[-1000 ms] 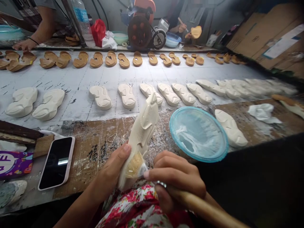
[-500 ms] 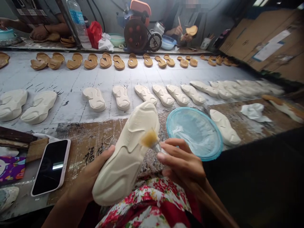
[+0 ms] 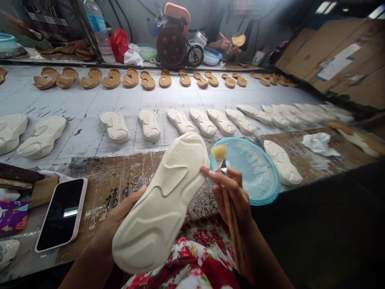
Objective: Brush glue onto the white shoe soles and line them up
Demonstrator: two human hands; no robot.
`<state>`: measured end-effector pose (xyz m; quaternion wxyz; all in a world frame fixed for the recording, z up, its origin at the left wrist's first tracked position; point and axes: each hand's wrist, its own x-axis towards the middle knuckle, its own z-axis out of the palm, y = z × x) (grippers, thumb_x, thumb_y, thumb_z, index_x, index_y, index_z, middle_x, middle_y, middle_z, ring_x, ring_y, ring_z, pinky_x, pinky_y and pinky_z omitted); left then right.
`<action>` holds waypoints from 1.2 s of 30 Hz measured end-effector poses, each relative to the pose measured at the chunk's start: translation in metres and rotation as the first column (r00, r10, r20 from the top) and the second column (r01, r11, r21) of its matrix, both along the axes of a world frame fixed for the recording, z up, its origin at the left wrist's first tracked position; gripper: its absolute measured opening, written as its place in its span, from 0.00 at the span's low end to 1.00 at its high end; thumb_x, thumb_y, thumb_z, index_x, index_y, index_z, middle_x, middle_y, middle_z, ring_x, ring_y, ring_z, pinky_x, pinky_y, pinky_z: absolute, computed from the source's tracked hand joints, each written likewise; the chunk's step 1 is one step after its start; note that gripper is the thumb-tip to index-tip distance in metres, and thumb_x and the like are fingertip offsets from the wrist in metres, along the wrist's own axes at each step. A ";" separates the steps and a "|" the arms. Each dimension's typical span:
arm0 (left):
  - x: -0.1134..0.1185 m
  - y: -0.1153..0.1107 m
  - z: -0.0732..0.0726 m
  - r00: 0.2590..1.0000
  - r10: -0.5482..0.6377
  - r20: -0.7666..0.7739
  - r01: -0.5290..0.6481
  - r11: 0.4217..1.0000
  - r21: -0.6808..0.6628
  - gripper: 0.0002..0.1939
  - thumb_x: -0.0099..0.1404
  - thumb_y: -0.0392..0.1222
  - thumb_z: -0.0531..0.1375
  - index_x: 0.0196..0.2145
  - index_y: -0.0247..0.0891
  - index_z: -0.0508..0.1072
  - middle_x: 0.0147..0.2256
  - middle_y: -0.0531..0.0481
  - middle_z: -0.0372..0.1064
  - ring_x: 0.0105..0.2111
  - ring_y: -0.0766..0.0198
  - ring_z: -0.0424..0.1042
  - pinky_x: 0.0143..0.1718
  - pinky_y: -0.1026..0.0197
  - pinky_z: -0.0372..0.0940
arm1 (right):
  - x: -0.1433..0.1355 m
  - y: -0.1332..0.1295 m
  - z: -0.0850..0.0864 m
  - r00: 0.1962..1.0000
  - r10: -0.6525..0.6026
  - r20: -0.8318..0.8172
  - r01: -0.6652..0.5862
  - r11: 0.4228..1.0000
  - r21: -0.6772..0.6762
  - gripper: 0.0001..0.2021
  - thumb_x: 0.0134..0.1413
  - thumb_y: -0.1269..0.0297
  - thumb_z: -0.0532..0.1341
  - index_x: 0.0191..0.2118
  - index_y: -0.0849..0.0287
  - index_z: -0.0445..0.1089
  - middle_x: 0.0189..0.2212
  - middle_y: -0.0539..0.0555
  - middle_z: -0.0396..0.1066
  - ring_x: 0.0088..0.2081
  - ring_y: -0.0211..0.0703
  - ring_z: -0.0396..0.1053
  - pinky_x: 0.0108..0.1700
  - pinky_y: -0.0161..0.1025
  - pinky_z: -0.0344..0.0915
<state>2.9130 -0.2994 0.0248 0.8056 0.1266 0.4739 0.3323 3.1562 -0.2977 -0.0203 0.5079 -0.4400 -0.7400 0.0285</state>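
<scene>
A cream-coloured shoe sole [image 3: 162, 200] is tilted up in front of me, its grooved face towards the camera. My left hand [image 3: 116, 224] grips it by its left edge. In my right hand [image 3: 233, 192] is a wooden-handled brush [image 3: 230, 216], its yellowish bristles pointing up and clear of the sole. My right index fingertip touches the sole's upper right edge. Behind that hand sits a light-blue basin [image 3: 261, 172] with whitish residue inside. Another cream sole [image 3: 282, 162] lies to the right of the basin.
Rows of cream soles [image 3: 116, 127] and tan shoe pieces [image 3: 147, 80] run across the white-covered table [image 3: 126, 98]. A phone [image 3: 61, 214] lies at the left, a crumpled white cloth [image 3: 320, 143] at the right. Across the table are a machine [image 3: 171, 46], a bottle [image 3: 98, 30] and two people working.
The brush has moved off the sole to the right and turned upright in my right hand. My right index finger now touches the sole's edge. The sole has shifted slightly.
</scene>
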 end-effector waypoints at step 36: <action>0.047 0.027 -0.032 0.995 -0.103 -0.004 0.102 0.992 -0.078 0.29 0.57 0.57 0.62 0.49 0.31 0.75 0.35 0.45 0.78 0.40 0.52 0.75 0.42 0.61 0.69 | 0.061 0.005 0.020 0.951 0.078 -0.300 -0.101 0.993 -0.064 0.10 0.55 0.71 0.57 0.41 0.57 0.73 0.28 0.51 0.71 0.30 0.42 0.67 0.33 0.42 0.62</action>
